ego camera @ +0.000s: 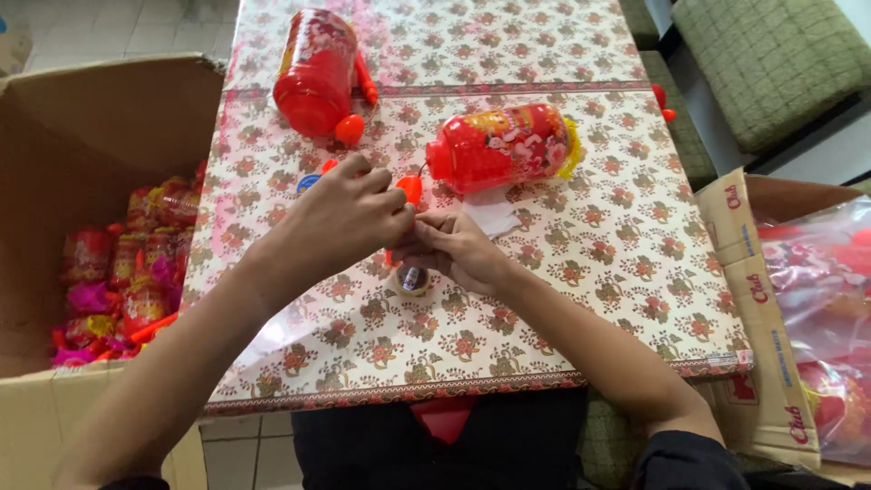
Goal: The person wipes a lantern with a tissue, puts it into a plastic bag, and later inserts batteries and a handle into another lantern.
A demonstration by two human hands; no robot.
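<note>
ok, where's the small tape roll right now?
Head view: the small tape roll lies on the floral tablecloth near the front edge, just below the joined left hand and right hand.

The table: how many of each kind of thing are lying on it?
Red cylindrical paper lanterns: 2
Small round tape roll: 1
White paper scrap: 1
Small blue round piece: 1
Total: 5

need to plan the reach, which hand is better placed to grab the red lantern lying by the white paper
Right, probably. The right hand sits just below the red lantern and white paper; the left hand is farther to its left.
</note>
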